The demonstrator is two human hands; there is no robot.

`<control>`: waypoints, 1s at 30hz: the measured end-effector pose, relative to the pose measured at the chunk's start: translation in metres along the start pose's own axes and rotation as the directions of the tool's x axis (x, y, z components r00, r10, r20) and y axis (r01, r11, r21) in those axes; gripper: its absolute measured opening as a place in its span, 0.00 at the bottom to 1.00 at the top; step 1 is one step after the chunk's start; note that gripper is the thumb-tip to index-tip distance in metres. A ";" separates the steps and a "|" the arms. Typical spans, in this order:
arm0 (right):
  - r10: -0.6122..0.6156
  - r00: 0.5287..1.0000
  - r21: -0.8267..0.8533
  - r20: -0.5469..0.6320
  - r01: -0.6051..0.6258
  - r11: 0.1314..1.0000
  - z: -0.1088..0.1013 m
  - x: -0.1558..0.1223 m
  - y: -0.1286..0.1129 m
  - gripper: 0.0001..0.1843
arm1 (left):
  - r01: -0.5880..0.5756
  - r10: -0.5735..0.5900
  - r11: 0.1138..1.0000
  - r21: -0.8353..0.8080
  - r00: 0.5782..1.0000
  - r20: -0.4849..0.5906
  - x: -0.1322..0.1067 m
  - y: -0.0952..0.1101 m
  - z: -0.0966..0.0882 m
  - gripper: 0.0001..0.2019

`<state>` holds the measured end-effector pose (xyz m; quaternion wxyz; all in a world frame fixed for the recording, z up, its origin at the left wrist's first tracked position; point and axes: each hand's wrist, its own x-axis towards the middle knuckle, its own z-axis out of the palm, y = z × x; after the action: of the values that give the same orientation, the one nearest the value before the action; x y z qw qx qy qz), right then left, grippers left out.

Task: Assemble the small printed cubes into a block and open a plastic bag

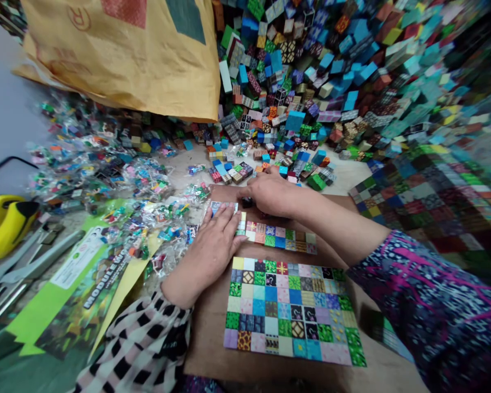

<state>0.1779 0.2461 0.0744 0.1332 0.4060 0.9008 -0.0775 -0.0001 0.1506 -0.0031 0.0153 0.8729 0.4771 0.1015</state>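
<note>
My left hand (215,243) lies with its fingers stretched flat over the left end of a short block of patterned cubes (280,237) on a brown board (207,333). My right hand (272,191) reaches past that block to loose cubes (233,172) at the board's far edge. Its fingers are bent but apart, and the tips are partly hidden among the cubes. Below its palm sits a small dark cube (247,202). Nearer to me, a larger rectangular layer of patterned cubes (288,311) lies flat, its rows packed edge to edge.
A big heap of coloured cubes (294,120) fills the back. A yellow bag (126,60) stands at the back left, above many small clear packets (106,164). Left are a yellow tape dispenser (6,226) and green printed cards (77,273). Stacked cubes (425,202) stand right.
</note>
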 end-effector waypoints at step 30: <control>-0.109 0.990 0.019 -0.084 0.111 0.994 0.004 -0.001 -0.004 0.13 | -0.015 0.015 0.996 0.083 1.000 0.003 -0.003 0.001 0.001 0.31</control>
<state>0.1763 0.2415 0.0715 0.0864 0.3601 0.9256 -0.0787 0.0000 0.1477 -0.0048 -0.0213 0.8765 0.4742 0.0804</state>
